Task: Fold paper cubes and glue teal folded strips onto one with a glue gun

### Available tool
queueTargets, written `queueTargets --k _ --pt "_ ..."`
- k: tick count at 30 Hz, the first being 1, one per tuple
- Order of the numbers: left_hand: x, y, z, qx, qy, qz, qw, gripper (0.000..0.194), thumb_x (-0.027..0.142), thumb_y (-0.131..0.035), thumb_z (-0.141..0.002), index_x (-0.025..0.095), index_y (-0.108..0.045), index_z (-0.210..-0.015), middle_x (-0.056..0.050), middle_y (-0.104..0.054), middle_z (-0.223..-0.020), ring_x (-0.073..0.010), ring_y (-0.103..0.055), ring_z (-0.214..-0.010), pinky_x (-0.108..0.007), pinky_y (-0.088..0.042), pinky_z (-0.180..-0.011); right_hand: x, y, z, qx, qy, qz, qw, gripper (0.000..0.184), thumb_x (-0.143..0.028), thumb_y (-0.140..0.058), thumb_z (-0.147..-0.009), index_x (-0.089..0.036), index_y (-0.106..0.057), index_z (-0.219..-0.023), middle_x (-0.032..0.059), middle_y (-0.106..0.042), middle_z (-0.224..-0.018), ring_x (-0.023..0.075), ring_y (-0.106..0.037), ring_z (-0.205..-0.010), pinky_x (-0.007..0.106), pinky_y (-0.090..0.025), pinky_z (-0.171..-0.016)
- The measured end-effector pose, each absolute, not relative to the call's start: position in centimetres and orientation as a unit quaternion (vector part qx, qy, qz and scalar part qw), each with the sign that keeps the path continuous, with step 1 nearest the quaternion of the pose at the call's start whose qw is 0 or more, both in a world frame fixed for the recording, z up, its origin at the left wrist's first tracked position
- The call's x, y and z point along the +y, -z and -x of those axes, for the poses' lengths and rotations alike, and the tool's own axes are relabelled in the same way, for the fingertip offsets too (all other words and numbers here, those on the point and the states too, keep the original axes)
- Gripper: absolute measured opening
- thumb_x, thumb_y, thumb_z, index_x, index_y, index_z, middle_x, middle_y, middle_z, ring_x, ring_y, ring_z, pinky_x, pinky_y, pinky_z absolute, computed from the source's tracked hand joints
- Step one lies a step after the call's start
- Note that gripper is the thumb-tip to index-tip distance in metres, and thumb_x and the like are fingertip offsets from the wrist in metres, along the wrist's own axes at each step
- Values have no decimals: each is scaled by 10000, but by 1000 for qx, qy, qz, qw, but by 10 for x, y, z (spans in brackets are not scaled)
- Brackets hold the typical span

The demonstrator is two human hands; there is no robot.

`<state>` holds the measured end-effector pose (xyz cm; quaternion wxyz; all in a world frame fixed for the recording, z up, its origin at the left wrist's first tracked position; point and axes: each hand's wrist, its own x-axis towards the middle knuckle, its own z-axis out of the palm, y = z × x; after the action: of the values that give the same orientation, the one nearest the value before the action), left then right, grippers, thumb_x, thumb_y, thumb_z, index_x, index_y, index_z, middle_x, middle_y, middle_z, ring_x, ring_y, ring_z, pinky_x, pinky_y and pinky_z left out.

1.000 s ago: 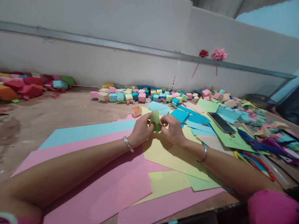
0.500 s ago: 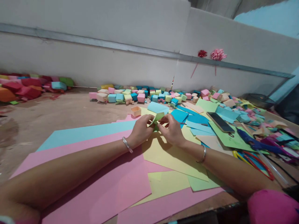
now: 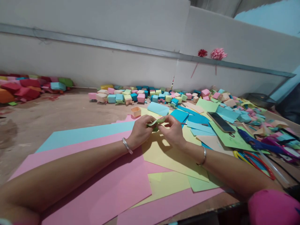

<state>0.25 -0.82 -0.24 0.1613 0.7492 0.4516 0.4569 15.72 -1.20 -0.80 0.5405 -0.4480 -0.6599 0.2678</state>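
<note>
Dim indoor light; soft shadows below hands (image 3: 142,130) (image 3: 172,131) on yellow paper (image 3: 174,159); wide-angle stretching toward edges; fine detail smeared.

So our left hand (image 3: 141,129) and right hand (image 3: 173,130) are both pinching, just beside each other, with our forearms (image 3: 86,165) splayed out behind them.

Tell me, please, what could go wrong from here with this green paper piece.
The small, curved, light-green paper piece, pinched between the left grip and the right grip, might crease or tear if pulled unevenly. The small, open, peach paper box just beyond the left grip could be knocked by a forward move.
</note>
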Motion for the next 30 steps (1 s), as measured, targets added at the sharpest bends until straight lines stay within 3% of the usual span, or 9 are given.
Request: queueTargets --k 3,7,13,17,23,27,30 --pt "-10 1 -3 448 -454 -752 167 213 28 -503 -670 184 -630 -742 -13 -642 -752 -162 -567 -724 -287 -443 -657 -13 7 -156 -657 -261 454 542 115 -309 -649 -716 -208 -611 -757 21 -674 -876 201 -633 -867 336 -489 -732" --pt "-11 -1 -4 462 -441 -750 173 222 29 -487 -681 190 -609 -772 -5 -643 -760 -159 -584 -721 -287 -455 -657 -13 7 -156 -658 -283 454 529 199 -299 -660 -679 -206 -617 -850 19 -675 -873 194 -625 -823 326 -505 -707" --pt "-16 -4 -8 452 -464 -722 241 157 182 -617 -759 191 -505 -869 -27 -640 -891 -172 -628 -785 -292 -509 -654 -8 6 -158 -628 -304 470 541 34 -223 -575 -689 -211 -586 -719 5 -654 -771 183 -606 -746 303 -498 -653" --pt "-24 -7 -10 430 -459 -737 248 134 155 -592 -760 173 -562 -889 -54 -615 -955 -169 -607 -831 -291 -529 -688 -3 6 -162 -604 -309 473 562 30 -229 -582 -693 -211 -583 -717 -12 -638 -724 173 -595 -707 300 -480 -658" --pt "-19 -3 -7 418 -458 -741 258 292 45 -485 -736 170 -644 -947 -69 -653 -1030 -181 -628 -948 -299 -534 -763 2 8 -166 -635 -307 451 548 94 -217 -556 -697 -202 -593 -782 17 -659 -812 175 -611 -744 297 -492 -658" --pt "-14 -1 -6 440 -449 -734 255 234 112 -522 -797 168 -665 -973 -85 -674 -1028 -196 -642 -956 -314 -541 -754 4 10 -166 -671 -298 439 518 239 -179 -554 -655 -201 -599 -889 35 -651 -901 188 -620 -836 290 -513 -654" --pt "-13 0 -6 435 -450 -734 263 188 166 -585 -798 174 -676 -962 -83 -665 -1016 -203 -638 -964 -323 -554 -757 6 12 -167 -690 -268 440 509 194 -190 -567 -662 -203 -609 -851 39 -640 -908 192 -606 -858 283 -515 -632"
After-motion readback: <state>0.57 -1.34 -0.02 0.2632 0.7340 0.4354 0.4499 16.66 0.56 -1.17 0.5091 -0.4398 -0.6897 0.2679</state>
